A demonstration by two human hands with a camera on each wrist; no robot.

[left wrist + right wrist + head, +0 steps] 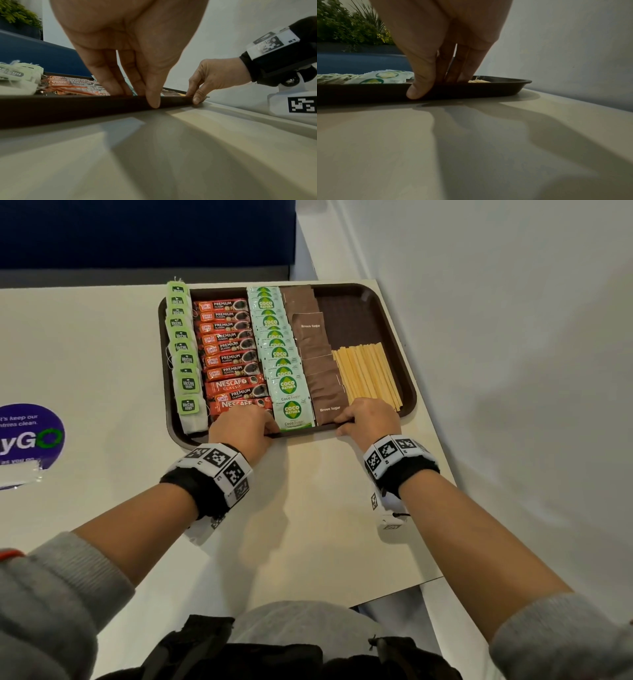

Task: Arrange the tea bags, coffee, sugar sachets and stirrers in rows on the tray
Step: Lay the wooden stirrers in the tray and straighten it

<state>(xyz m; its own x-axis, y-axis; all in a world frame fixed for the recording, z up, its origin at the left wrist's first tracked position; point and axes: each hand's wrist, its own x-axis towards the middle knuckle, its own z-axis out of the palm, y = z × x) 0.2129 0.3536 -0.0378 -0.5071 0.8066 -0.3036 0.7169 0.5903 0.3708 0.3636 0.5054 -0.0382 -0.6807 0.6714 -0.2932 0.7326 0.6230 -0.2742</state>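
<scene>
We had the table (102, 344) before us, and on it, toward its far right corner, the tray (397, 344) with its long side facing us. Inside, the rows ran front to back: tea bags (183, 350) along the left edge, then coffee (229, 350), sugar (282, 361), brown sugar (317, 354) and stirrers (366, 374) toward the right. Our left hand (241, 424) and right hand (368, 416) each pinched the near rim, thumbs against the outer wall, fingers curled over inside. We judged the rows done; any push would go straight away from us.
</scene>
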